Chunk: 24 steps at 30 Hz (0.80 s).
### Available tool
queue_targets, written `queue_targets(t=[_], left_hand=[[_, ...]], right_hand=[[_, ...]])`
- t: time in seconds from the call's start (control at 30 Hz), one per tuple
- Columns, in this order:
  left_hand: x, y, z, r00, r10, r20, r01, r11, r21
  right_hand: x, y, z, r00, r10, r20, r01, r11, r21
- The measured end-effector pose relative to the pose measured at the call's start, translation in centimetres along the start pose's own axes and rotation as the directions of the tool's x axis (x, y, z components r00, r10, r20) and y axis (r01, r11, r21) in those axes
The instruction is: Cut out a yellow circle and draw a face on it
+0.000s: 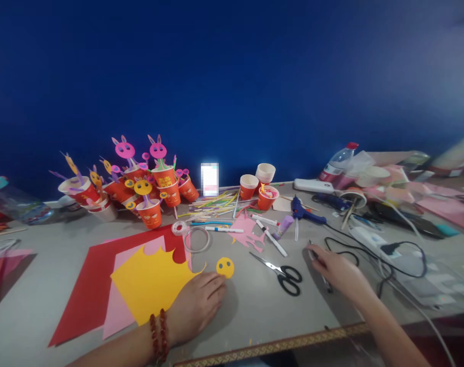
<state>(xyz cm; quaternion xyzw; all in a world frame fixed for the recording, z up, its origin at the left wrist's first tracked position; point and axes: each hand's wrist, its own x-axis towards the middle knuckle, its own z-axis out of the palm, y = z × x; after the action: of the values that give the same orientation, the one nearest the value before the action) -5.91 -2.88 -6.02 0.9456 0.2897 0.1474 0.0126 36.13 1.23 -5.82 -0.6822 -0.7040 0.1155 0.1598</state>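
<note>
Near the front of the table, my left hand (203,306) lies palm down with its fingers stretched out, fingertips at the lower edge of a yellow paper circle (225,266). Two dark round spots mark that circle like eyes. To the right, the fingers of my right hand (333,270) are closed on a dark pen (326,283), low over the table; part of it is hidden by the hand. Between the hands lie black-handled scissors (283,272), blades pointing up and left. A yellow sheet (151,280) with round cutouts reaches under my left wrist.
Red paper (79,290) and pink paper lie beneath the yellow sheet. Red cups (150,214) with paper animal heads stand at back left. Behind are tape rolls (197,239), markers (271,237), pipe cleaners (216,201) and a blue glue gun (306,213). Cables and a power strip (369,242) lie right.
</note>
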Motion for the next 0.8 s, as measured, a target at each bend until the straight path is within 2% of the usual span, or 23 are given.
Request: queue_targets(t=[0.07, 0.1, 0.17, 0.23, 0.3, 0.33, 0.37, 0.4, 0.47, 0.5, 0.53, 0.6, 0.63, 0.73, 0.8], left_hand=[[0.0, 0.0, 0.0, 1.000, -0.016, 0.011, 0.016, 1.000, -0.007], [0.0, -0.1, 0.1, 1.000, -0.023, 0.018, 0.023, 1.000, -0.007], [-0.1, -0.2, 0.2, 0.999, -0.032, 0.029, 0.032, 0.999, 0.002], [-0.2, -0.2, 0.5, 0.998, -0.031, 0.051, 0.029, 0.999, 0.026], [-0.3, -0.2, 0.7, 0.998, -0.021, 0.067, 0.017, 0.998, 0.059], [-0.3, -0.2, 0.8, 0.997, -0.017, 0.069, 0.012, 0.997, 0.073], [-0.3, -0.2, 0.9, 0.998, -0.012, 0.066, 0.006, 0.996, 0.085], [-0.3, -0.2, 1.0, 0.998, -0.005, 0.059, 0.000, 0.995, 0.095], [-0.3, -0.2, 1.0, 0.999, 0.003, 0.051, -0.008, 0.994, 0.108], [-0.3, -0.2, 1.0, 0.999, 0.002, 0.049, -0.008, 0.994, 0.112], [-0.2, -0.2, 1.0, 0.999, 0.002, 0.048, -0.007, 0.994, 0.113], [0.0, -0.2, 0.9, 0.999, -0.005, 0.042, 0.001, 0.995, 0.100], [0.1, -0.1, 0.8, 0.999, -0.008, 0.036, 0.005, 0.996, 0.087], [0.4, -0.1, 0.4, 0.999, -0.019, 0.026, 0.018, 0.999, 0.029], [0.5, -0.1, 0.4, 0.999, -0.032, 0.027, 0.032, 0.999, -0.005]], right_hand=[[-0.5, -0.5, -0.4, 0.995, 0.095, 0.026, -0.099, 0.953, 0.288], [-0.9, -0.8, -0.5, 0.987, 0.148, 0.062, -0.160, 0.870, 0.467], [-1.9, -2.0, -0.5, 0.962, 0.210, 0.176, -0.267, 0.572, 0.776], [-2.6, -4.2, -0.2, 0.955, 0.152, 0.254, -0.287, 0.261, 0.922], [-2.7, -7.4, 0.6, 0.969, 0.036, 0.246, -0.249, 0.104, 0.963], [-2.5, -9.2, 1.2, 0.966, -0.056, 0.251, -0.246, 0.078, 0.966], [-2.2, -11.1, 1.8, 0.958, -0.139, 0.250, -0.240, 0.085, 0.967], [-1.6, -13.0, 2.6, 0.951, -0.180, 0.250, -0.227, 0.135, 0.964], [-0.3, -16.2, 4.2, 0.948, -0.217, 0.230, -0.175, 0.246, 0.953], [0.5, -17.4, 5.1, 0.943, -0.231, 0.238, -0.175, 0.264, 0.949], [1.2, -18.4, 6.0, 0.917, -0.283, 0.281, -0.197, 0.292, 0.936], [2.4, -19.5, 7.5, 0.882, -0.343, 0.323, -0.211, 0.324, 0.922], [2.8, -19.8, 8.2, 0.883, -0.347, 0.317, -0.185, 0.362, 0.913], [3.5, -20.0, 9.5, 0.944, -0.293, 0.154, 0.003, 0.474, 0.880], [3.5, -19.9, 9.8, 0.967, -0.249, 0.047, 0.084, 0.491, 0.867]])
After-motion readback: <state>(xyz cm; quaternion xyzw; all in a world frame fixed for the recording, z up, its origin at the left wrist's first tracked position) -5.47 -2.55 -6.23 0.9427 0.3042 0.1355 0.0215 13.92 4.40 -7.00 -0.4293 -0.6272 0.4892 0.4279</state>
